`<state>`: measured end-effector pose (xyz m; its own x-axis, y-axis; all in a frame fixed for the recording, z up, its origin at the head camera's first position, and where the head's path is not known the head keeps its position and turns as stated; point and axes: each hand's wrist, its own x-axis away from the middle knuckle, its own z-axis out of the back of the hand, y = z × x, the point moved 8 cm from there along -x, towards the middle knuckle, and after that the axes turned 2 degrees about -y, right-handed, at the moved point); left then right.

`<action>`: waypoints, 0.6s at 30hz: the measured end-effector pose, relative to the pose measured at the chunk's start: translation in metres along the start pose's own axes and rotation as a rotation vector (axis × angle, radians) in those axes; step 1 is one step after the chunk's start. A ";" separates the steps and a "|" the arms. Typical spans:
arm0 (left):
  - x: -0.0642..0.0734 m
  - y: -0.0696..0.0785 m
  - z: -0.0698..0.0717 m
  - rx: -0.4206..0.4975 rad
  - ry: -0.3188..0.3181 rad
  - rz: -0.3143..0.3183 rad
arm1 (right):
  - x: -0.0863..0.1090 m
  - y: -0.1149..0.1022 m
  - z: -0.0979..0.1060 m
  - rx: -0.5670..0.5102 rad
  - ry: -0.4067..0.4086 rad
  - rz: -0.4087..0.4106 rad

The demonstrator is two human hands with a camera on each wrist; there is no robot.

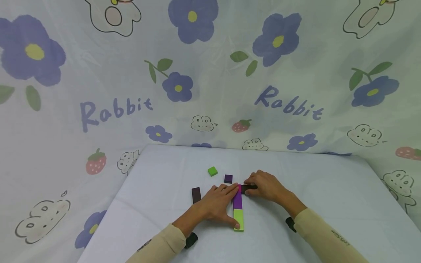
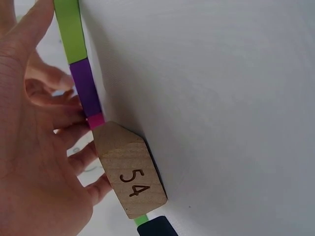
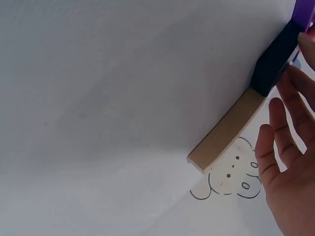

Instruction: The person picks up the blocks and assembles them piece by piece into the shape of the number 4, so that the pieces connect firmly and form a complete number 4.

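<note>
A lime block [image 1: 238, 221], a purple block [image 1: 237, 202] and a small magenta block [image 1: 239, 188] lie end to end in a straight row. My left hand [image 1: 213, 204] spans the row's left side, thumb at the lime block's near end and outstretched fingertips at the magenta end. With my right hand [image 1: 268, 186] I pinch a dark block [image 1: 245, 189] between thumb and fingers, its left end right at the magenta block. In the right wrist view the dark block [image 3: 275, 61] overlaps the purple one's edge.
A dark brown block [image 1: 196, 194] lies left of my left hand. Beyond the hands are a green square block [image 1: 212, 171] and a small dark purple block [image 1: 228, 178]. A wooden face marked 54 [image 2: 132, 172] shows in the left wrist view. Patterned cloth [image 1: 204, 91] hangs behind the table.
</note>
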<state>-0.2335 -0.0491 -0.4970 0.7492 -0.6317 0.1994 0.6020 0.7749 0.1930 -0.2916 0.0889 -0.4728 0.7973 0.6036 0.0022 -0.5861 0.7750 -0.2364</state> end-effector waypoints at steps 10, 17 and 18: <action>-0.001 0.000 0.001 -0.004 0.006 0.004 | 0.004 0.024 0.024 -0.008 0.162 -0.221; 0.000 0.001 0.002 -0.005 -0.003 0.013 | 0.015 0.041 0.026 -0.030 0.170 -0.393; 0.000 0.001 0.002 -0.005 -0.004 0.014 | 0.016 0.043 0.025 -0.033 0.166 -0.407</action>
<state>-0.2332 -0.0487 -0.4949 0.7562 -0.6211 0.2060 0.5931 0.7836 0.1851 -0.3076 0.1368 -0.4586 0.9762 0.2101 -0.0541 -0.2168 0.9352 -0.2799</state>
